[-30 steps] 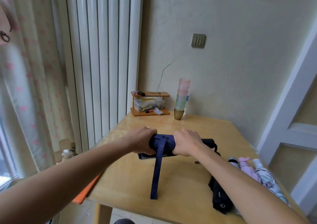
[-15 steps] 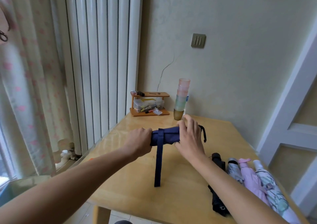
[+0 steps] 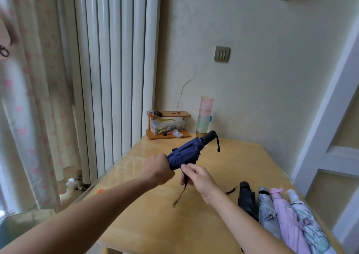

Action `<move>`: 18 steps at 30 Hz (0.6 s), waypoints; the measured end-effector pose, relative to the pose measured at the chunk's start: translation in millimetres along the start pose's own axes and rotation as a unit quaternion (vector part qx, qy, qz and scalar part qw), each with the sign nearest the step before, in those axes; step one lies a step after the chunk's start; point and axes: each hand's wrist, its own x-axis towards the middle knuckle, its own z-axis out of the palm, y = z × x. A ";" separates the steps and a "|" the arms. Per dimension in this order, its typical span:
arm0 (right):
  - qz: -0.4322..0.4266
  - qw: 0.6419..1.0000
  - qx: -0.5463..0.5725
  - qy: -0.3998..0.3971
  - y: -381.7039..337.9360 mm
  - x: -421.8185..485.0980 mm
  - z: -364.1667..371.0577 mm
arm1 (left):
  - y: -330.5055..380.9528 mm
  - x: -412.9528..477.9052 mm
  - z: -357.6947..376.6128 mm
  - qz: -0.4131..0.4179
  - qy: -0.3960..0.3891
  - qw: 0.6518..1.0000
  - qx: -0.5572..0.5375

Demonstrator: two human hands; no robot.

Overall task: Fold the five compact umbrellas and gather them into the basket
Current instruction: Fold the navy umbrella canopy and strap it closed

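A rolled navy umbrella (image 3: 186, 153) is held above the wooden table (image 3: 147, 218), its black handle pointing up and away to the right. My left hand (image 3: 158, 168) grips its near end. My right hand (image 3: 196, 177) pinches the umbrella's dangling navy strap (image 3: 181, 191) just below the canopy. Several folded umbrellas lie side by side at the table's right: a black one (image 3: 247, 199), a grey one (image 3: 268, 213), a pink one (image 3: 287, 216) and a white patterned one (image 3: 308, 224). No basket is in view.
At the table's far edge stand a small wooden shelf with a plastic box (image 3: 168, 125) and a stack of coloured cups (image 3: 205, 115). A white radiator (image 3: 114, 69) and a curtain (image 3: 29, 98) are to the left, a door frame (image 3: 330, 108) to the right.
The navy umbrella has tilted so its handle points up and away. My right hand left the canopy and took hold of the strap, which now swings near the table.
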 end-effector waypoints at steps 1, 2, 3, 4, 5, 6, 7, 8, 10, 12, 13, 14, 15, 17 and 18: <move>-0.013 1.000 0.016 0.005 2.4 1.9 -2.3 | -1.9 1.4 -0.3 -0.015 -0.008 1.000 -0.019; -0.022 0.999 0.024 0.009 3.3 3.6 -4.5 | -3.0 2.4 -1.1 -0.030 -0.018 0.998 -0.044; -0.029 0.999 0.025 0.015 4.4 5.4 -6.3 | -4.4 3.0 -1.1 -0.042 -0.032 0.996 -0.069; -0.034 0.999 0.012 0.027 4.7 6.7 -7.9 | -5.0 3.1 -1.0 -0.050 -0.047 0.993 -0.091; -0.037 0.998 -0.006 0.042 5.7 8.4 -9.1 | -5.6 3.4 -0.5 -0.056 -0.062 0.990 -0.111; -0.037 0.997 -0.024 0.057 6.6 9.7 -10.1 | -5.0 3.4 -0.4 -0.062 -0.077 0.986 -0.132; -0.034 0.996 -0.035 0.068 8.3 10.8 -10.9 | -4.3 3.4 -0.1 -0.070 -0.092 0.981 -0.156; -0.030 0.996 -0.036 0.074 9.0 11.9 -11.1 | -2.8 3.4 -0.2 -0.079 -0.106 0.974 -0.186; -0.023 0.996 -0.008 0.083 7.7 12.2 -9.5 | 1.1 3.3 -0.5 -0.088 -0.137 0.954 -0.250; -0.010 0.995 0.023 0.096 4.7 12.7 -8.5 | 6.1 1.3 -1.6 -0.084 -0.171 0.932 -0.309; -0.002 0.994 0.035 0.104 3.6 12.9 -8.2 | 7.7 -0.1 -2.4 -0.081 -0.189 0.921 -0.331; 0.004 0.993 0.044 0.109 2.9 12.8 -7.7 | 8.1 -1.4 -3.9 -0.077 -0.207 0.912 -0.346; 0.011 0.992 0.053 0.113 3.4 12.8 -7.8 | 7.5 -2.1 -5.4 -0.070 -0.229 0.903 -0.356; 0.020 0.991 0.077 0.105 5.7 13.1 -8.7 | 2.9 -3.6 -10.3 -0.049 -0.284 0.880 -0.378; 0.019 0.991 0.094 0.089 6.8 12.6 -9.3 | 0.0 -4.6 -12.6 -0.035 -0.318 0.863 -0.391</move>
